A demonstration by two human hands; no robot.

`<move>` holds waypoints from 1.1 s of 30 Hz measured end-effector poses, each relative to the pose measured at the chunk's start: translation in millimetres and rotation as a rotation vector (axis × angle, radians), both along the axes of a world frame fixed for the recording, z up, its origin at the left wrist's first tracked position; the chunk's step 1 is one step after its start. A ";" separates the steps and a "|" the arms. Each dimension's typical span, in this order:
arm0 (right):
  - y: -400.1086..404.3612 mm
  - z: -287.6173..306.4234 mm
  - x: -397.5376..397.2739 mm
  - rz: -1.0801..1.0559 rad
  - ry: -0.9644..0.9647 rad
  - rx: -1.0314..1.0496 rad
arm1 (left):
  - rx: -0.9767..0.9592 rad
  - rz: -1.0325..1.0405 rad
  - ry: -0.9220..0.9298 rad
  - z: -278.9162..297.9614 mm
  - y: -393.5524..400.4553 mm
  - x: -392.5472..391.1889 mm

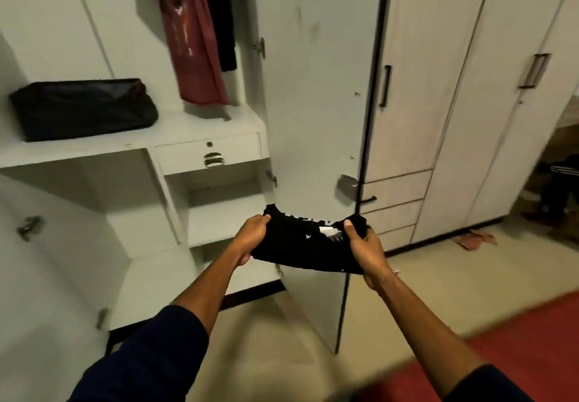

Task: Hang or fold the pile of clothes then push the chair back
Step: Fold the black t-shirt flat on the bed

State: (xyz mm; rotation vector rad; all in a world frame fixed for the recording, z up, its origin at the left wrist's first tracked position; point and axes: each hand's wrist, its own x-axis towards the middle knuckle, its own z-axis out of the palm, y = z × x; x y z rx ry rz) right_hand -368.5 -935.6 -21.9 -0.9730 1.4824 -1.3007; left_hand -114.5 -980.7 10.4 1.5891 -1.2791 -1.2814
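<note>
I hold a folded black shirt (305,246) flat between both hands in front of the open wardrobe (216,163). My left hand (250,238) grips its left edge, fingers curled over the top; my right hand (365,249) pinches the right edge, thumb on top. One garment looks folded and, I judge, ready for the bare lower shelf (225,223) just beyond it. A red cloth (194,47) hangs above. No pile and no chair show here, so I can't tell how much is left. The shirt is soft knit, sagging in the middle, with white print. The shelves are smooth white laminate, square-edged; a slumped black bag (83,108) sits on the upper one.
</note>
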 end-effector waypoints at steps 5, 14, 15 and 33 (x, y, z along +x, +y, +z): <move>-55.7 14.8 110.6 0.143 0.064 -0.052 | -0.002 0.090 0.004 8.1 -28.7 116.0; -147.9 36.6 283.7 0.352 0.138 -0.060 | -0.089 0.353 -0.055 32.9 -59.0 279.9; -158.3 38.8 298.7 0.376 0.142 -0.061 | -0.096 0.373 -0.051 36.9 -62.1 292.7; -451.8 167.3 538.8 0.601 0.088 -0.227 | -0.288 0.673 0.056 161.5 -276.8 506.0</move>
